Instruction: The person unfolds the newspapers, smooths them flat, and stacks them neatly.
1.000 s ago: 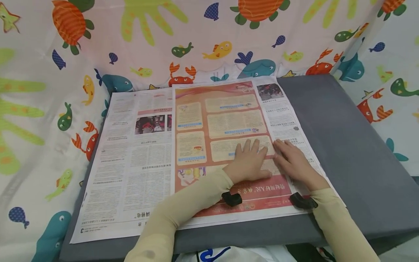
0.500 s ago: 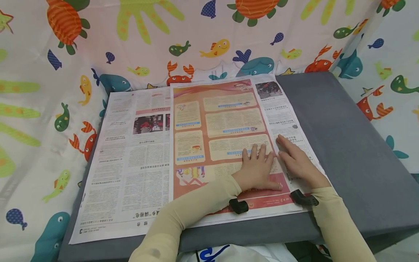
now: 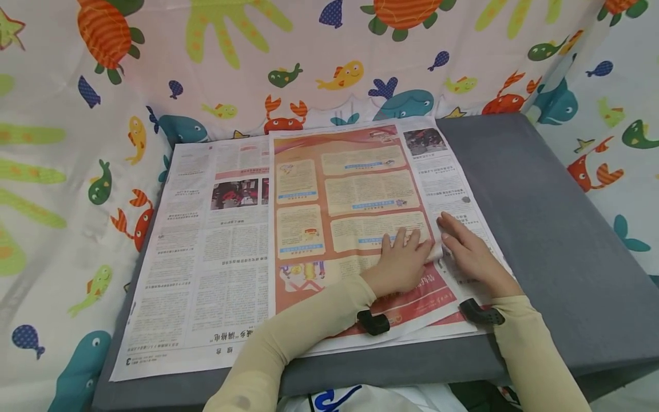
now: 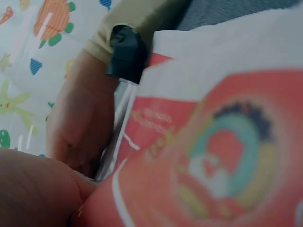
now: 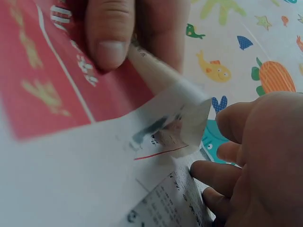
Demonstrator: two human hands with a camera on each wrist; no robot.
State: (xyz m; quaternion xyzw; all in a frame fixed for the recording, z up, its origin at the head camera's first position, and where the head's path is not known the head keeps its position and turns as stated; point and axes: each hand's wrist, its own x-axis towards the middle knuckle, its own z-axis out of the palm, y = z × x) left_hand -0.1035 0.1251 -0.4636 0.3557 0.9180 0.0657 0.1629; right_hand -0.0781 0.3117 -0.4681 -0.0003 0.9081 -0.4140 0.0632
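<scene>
A newspaper sheet with an orange-red page (image 3: 301,286) lies over other newspaper pages (image 3: 195,274) on the grey table. My left hand (image 3: 399,268) pinches the right edge of this top sheet, its thumb (image 5: 111,40) over the red print and fingers beneath. That edge is raised and bent, and another red page shows below its lower right corner. Just right of the raised edge is my right hand (image 3: 473,254), fingers extended and slightly spread. In the right wrist view its fingertips (image 5: 201,172) are right at the edge of the printed pages, with nothing gripped.
The grey table (image 3: 556,240) extends to the right of the newspapers, and its front edge runs close before the person's body. A curtain (image 3: 329,34) printed with sea animals hangs behind and at both sides. Black wrist mounts (image 3: 374,323) sit at both cuffs.
My left hand shifted right with its fingers spread flat, then closed on the top sheet's right edge. The edge has lifted and the lower right corner has drawn left, exposing a page underneath.
</scene>
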